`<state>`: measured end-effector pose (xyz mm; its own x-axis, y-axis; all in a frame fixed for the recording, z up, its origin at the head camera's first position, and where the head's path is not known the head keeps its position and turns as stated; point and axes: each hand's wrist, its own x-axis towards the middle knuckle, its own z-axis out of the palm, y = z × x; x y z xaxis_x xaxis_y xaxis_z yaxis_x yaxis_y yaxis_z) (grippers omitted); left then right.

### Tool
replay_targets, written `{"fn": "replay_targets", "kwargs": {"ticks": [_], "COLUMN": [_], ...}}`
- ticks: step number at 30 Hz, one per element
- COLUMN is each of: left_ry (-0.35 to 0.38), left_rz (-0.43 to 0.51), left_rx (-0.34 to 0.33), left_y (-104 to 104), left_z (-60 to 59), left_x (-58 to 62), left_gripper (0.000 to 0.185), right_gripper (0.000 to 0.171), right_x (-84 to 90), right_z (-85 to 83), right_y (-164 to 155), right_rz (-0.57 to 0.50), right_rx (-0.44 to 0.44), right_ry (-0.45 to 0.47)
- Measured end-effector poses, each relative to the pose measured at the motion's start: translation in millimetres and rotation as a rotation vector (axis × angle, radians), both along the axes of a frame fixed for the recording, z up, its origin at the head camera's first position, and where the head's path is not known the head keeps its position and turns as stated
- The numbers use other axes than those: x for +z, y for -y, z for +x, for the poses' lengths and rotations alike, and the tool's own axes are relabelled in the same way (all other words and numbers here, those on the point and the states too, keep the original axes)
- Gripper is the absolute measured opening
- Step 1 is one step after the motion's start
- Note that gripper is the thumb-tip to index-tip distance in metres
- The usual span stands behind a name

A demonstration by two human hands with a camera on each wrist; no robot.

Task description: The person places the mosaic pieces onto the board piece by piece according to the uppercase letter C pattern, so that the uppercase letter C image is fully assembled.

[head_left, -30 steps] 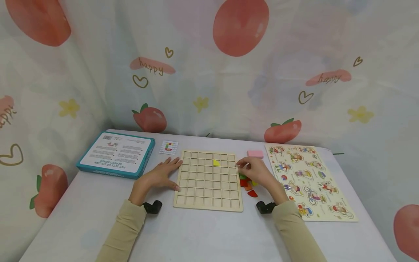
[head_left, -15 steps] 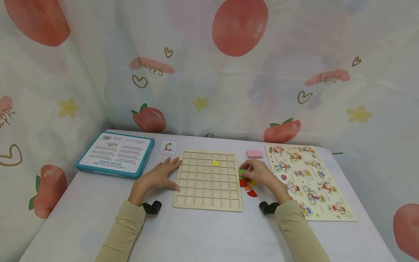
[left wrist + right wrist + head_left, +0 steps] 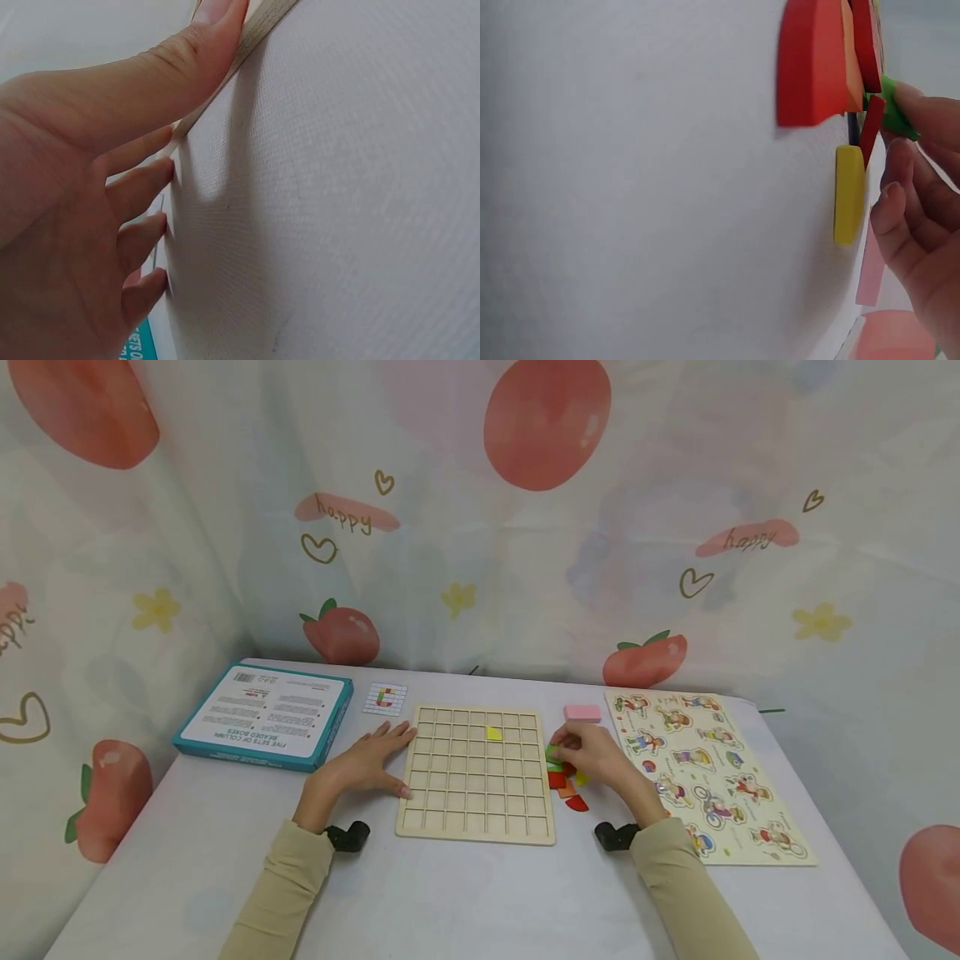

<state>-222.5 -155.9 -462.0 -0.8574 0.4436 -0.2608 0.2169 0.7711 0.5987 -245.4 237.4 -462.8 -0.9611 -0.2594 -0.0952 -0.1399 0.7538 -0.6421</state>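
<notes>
A wooden grid board [image 3: 476, 777] lies in the middle of the table, with one yellow piece [image 3: 493, 733] set in a cell near its far edge. My left hand [image 3: 390, 762] rests flat on the table, its thumb [image 3: 202, 37] touching the board's left edge [image 3: 259, 30]. At the board's right edge, my right hand [image 3: 561, 750] pinches a green piece [image 3: 553, 752] [image 3: 892, 112] over a small pile of loose pieces. That pile holds a red piece [image 3: 810, 64], an orange piece [image 3: 567, 790] and a yellow piece [image 3: 849, 195].
A teal box [image 3: 266, 716] lies at the far left, with a small pattern card [image 3: 386, 697] beside it. A pink block [image 3: 582, 712] sits behind the pile. A figure puzzle board [image 3: 708, 772] fills the right side. Printed curtain surrounds the table.
My right hand has drawn back from the board's right edge to the pile, and its fingers have closed on the green piece. The left hand has stayed put.
</notes>
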Motion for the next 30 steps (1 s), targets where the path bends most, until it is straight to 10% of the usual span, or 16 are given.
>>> {"fn": "replay_targets", "kwargs": {"ticks": [30], "left_ry": [-0.018], "left_rz": [-0.015], "left_rx": [0.001], "left_y": [-2], "left_z": [-0.8], "left_x": [0.7], "left_gripper": [0.109], "right_gripper": [0.027], "right_x": [4.1], "right_z": [-14.0], "right_y": [32], "right_rz": [-0.115], "right_rx": [0.067], "right_ry": [0.018]}}
